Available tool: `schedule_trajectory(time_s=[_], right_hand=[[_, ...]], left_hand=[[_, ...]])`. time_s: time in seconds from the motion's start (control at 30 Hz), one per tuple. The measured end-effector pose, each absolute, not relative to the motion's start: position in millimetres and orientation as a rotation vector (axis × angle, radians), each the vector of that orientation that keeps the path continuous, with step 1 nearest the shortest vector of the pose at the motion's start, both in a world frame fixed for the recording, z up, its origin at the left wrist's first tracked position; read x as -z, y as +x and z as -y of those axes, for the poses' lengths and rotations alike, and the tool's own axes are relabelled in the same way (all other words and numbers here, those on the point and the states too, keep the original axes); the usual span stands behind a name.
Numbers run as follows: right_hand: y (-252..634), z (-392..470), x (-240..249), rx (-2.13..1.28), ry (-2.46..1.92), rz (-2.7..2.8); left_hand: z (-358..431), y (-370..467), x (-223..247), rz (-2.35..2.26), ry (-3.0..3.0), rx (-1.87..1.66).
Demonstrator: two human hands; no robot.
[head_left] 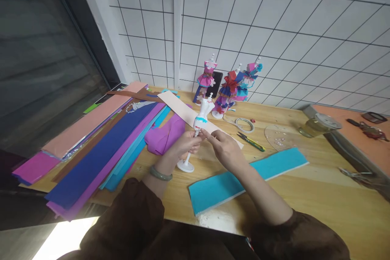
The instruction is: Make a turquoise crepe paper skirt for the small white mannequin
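Observation:
A small white mannequin with a turquoise band round its hips and a red patch below it leans slightly above its round white base. Around its lower end my left hand is closed, with the stand showing beneath. My right hand touches the mannequin's lower end from the right, its fingertips pressed together; whatever small thing they may hold is hidden. A pale pink paper strip lies behind the mannequin. In front of my right wrist rests a folded turquoise paper strip.
Dressed mannequins and a phone stand at the back wall. Stacked coloured papers and a crumpled purple sheet lie left. Rightward are tape, snips, a clear plate, a cup and an orange tray.

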State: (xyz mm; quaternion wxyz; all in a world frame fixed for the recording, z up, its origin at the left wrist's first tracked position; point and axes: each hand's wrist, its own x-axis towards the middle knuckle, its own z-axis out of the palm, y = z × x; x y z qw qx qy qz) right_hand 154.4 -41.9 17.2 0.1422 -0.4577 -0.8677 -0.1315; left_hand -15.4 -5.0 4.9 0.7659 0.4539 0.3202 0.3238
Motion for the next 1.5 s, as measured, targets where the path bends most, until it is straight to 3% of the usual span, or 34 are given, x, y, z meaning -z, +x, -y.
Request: schedule_trajectory(time_s=[0.17,0.4,0.7,0.93,1.17,1.5], right_hand=[[153,39,-9,0.421,-1.336,2.486],[149,50,-3,0.000,-1.125,2.170],[151,48,-3,0.443,-1.209,2.296],[154,54,-2,0.200,-1.021,2.102],[152,50,0,0.258,-1.104,2.210],[143,51,-1,-0.458,-1.225,1.529]], left_hand=[[7,-11,-5,-0.736,1.000,-0.679],[9,-9,0,-0.710,1.011,-0.712],[13,-3,2,-0.779,1.095,-0.760],[13,-2,4,-0.803,1.080,-0.765],[17,-1,-3,-0.807,1.081,-0.779],[19,2,0,-0.858,1.143,-0.841]])
